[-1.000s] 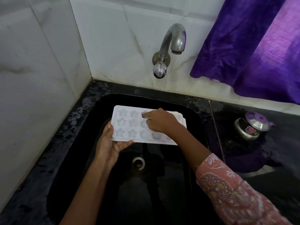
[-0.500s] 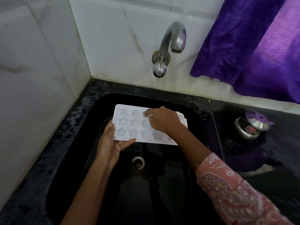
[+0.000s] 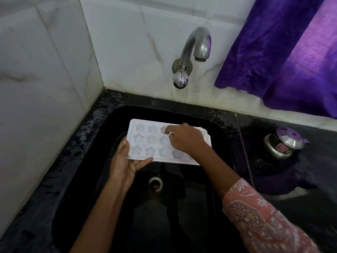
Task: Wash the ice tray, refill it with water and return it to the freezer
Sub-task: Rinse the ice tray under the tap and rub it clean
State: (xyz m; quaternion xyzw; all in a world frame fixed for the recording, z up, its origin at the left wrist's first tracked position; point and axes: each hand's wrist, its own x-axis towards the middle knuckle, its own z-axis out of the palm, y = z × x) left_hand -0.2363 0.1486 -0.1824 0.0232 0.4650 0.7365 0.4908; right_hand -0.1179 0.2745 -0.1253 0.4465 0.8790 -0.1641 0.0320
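Note:
A white ice tray (image 3: 145,141) with star-shaped cells is held level over the black sink (image 3: 209,115). My left hand (image 3: 125,161) grips its near left corner, thumb along the tray's left edge and fingers underneath. My right hand (image 3: 184,139) lies on top of the tray's middle with curled fingers, fingertips dipped into a cell in the far row. The tray's right part is hidden under this hand. The steel tap (image 3: 193,52) juts from the wall above, and no water runs from it.
The sink drain (image 3: 155,183) lies below the tray. On the wet black counter at the right stands a small steel pot with a lid (image 3: 282,143). A purple curtain (image 3: 282,52) hangs at the upper right. White marble walls close the left and back.
My right hand's fingertips have shifted slightly across the far-row cells. The tray and my left hand have stayed almost in place.

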